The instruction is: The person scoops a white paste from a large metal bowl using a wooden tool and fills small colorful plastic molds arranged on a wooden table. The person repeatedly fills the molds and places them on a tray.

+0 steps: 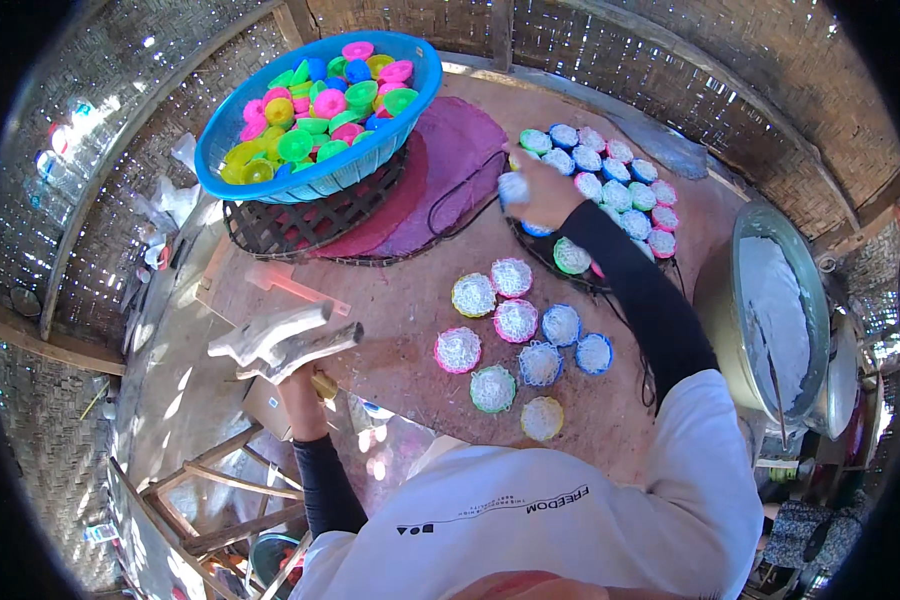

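My right hand (545, 190) reaches to the far side of the table, its fingers closed on a small cup of white strands (513, 188). It is over the near left edge of a round tray of similar cups (615, 195) in blue, pink and green. My left hand (300, 392) is at the table's left front edge, closed on a pale wooden tool (282, 342) with two thick prongs; the palm side is hidden. Between my arms several more filled cups (516, 321) stand loosely grouped on the table.
A blue basin (210, 165) of empty coloured cups sits on a woven tray (315, 205) at the far left. At the right is a large metal pot (715, 290) with white dough or flour and a stick. A wooden frame (240, 480) stands below left.
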A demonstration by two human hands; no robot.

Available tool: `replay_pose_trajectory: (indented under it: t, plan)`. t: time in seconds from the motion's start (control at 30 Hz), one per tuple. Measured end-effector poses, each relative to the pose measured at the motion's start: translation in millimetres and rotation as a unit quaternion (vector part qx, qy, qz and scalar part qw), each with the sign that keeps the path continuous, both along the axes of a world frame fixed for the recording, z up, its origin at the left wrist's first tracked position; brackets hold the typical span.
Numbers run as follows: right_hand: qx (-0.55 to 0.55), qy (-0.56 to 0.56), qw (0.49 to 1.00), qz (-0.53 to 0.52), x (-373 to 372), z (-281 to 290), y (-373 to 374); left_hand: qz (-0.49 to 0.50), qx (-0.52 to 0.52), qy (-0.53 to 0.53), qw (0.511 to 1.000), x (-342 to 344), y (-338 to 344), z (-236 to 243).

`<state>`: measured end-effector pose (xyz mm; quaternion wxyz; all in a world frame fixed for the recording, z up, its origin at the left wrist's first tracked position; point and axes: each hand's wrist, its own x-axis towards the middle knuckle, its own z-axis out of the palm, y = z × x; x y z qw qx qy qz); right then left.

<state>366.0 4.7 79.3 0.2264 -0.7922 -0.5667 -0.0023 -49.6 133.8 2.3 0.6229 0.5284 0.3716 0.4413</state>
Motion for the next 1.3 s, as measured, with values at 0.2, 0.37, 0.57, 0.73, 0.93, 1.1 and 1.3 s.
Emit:
replay_pose_trajectory:
  t: [0.2, 0.37, 0.57, 0.73, 0.93, 1.1, 1.3]
  plan:
    - [-0.062, 0.002, 0.997, -0.041, 46, -9, -10, -0.031, -0.016, -0.011, 0.999, 31, -3, -1]
    - [-0.069, 0.002, 0.996, -0.051, 52, -29, -8, -0.066, -0.004, 0.017, 0.998, 48, -10, 16]
    - [-0.118, 0.034, 0.989, -0.082, 46, -20, -9, -0.065, -0.036, 0.002, 0.997, 50, -3, 6]
    - [-0.043, -0.012, 0.998, -0.047, 39, -12, -13, -0.04, -0.053, -0.001, 0.998, 54, -2, -5]
    - [-0.067, 0.028, 0.984, 0.164, 1, 5, -37, -0.077, -0.055, 0.075, 0.993, 56, -5, 19]
    - [-0.163, -0.004, 0.953, 0.254, -36, -14, -57, -0.124, -0.012, 0.147, 0.981, 73, 11, 11]
    - [-0.131, 0.001, 0.949, 0.288, -44, -24, -47, -0.16, 0.061, 0.193, 0.966, 90, 27, -11]
